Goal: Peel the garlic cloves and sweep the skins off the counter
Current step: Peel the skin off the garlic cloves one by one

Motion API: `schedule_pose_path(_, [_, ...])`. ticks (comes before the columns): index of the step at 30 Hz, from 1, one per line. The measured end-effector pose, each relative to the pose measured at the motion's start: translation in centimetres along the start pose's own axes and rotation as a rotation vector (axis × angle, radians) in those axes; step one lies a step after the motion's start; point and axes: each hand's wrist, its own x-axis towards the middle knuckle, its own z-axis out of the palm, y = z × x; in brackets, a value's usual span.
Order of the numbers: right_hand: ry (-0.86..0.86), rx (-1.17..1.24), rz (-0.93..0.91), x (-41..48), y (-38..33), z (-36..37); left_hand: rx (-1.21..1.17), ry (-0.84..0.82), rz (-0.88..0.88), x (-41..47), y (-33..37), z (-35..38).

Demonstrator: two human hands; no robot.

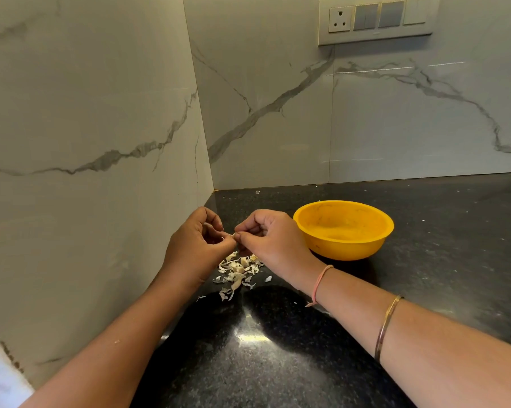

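Note:
My left hand point(199, 241) and my right hand point(267, 241) meet fingertip to fingertip above the black counter point(277, 363). Between them they pinch a small garlic clove point(233, 235), of which only a pale sliver shows. Fingers of both hands are curled. Right below the hands lies a heap of dry whitish garlic skins point(238, 273), with a few stray flakes around it. A yellow bowl point(344, 229) stands on the counter just right of my right hand; its inside looks bare.
A marble wall point(86, 172) closes the counter on the left, and another runs along the back. A socket and switch panel point(378, 19) sits high on the back wall. Tiny skin flakes dot the counter near the back corner.

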Motion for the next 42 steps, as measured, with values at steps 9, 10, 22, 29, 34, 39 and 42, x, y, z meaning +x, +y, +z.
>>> schedule_pose_path(9, [-0.022,0.1,0.047,-0.07,-0.21,-0.03,-0.008,-0.002,-0.003,-0.05,-0.06,0.01])
schedule_pose_path(10, [-0.024,0.12,0.052,-0.08,-0.25,-0.04,-0.012,0.002,-0.002,-0.03,-0.07,0.0])
schedule_pose_path(22, [-0.041,0.418,0.207,-0.27,-0.6,-0.24,-0.335,0.003,-0.16,0.06,0.47,-0.08])
schedule_pose_path(29, [-0.082,0.391,0.15,-0.54,-0.79,-0.21,-0.363,-0.011,-0.175,0.0,0.59,-0.22])
schedule_pose_path(34, [-0.08,0.353,0.137,-0.55,-0.93,-0.38,-0.352,-0.034,-0.166,0.08,0.47,-0.2])
schedule_pose_path(39, [-0.08,0.373,0.144,-0.51,-0.79,-0.26,-0.338,-0.013,-0.167,0.05,0.42,-0.12])
schedule_pose_path(42, [-0.083,0.371,0.149,-0.51,-0.77,-0.18,-0.334,-0.02,-0.171,0.05,0.44,-0.11])
